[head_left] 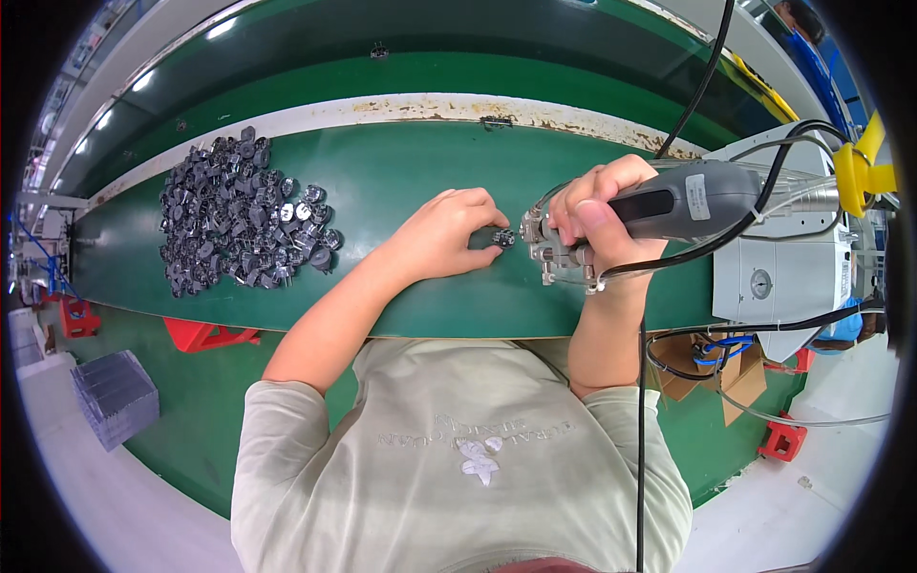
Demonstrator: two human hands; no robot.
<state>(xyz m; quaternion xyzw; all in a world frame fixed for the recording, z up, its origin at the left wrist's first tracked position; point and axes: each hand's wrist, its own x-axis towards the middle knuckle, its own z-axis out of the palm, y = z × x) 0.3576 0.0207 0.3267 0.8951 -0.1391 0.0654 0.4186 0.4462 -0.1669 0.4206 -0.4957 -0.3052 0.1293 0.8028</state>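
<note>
While the left hand (pixel 449 232) pinches one small dark part (pixel 504 238) between thumb and fingertips, the right hand (pixel 600 218) wraps round one grey handheld tool (pixel 673 202), thumb lying along the near side.

Count: two hands, both occupied. One part at the left fingertips, low over the green bench top (pixel 401 172), just left of the tool's head. One heap of dark parts (pixel 234 215) at the bench's left, well apart from the left hand; parts overlap too densely to number. One more loose dark part (pixel 380 53) on the green strip beyond the white rail (pixel 420 108). One round gauge (pixel 760 284), on the pale machine housing (pixel 740 248) at right. At least three red stools (pixel 212 334) below bench level, on both sides. One grey stack (pixel 116 399) on the floor at left.

Direction: tool's long axis runs nearly left-right, its rear end a little farther from the body. The metal-and-clear head (pixel 552 250) points to the person's left, at the pinched part; a small gap seems to separate them. Pinched part compact, half covered by fingers; its long axis and facing cannot be told. Heaped parts lie at mixed angles.
</note>
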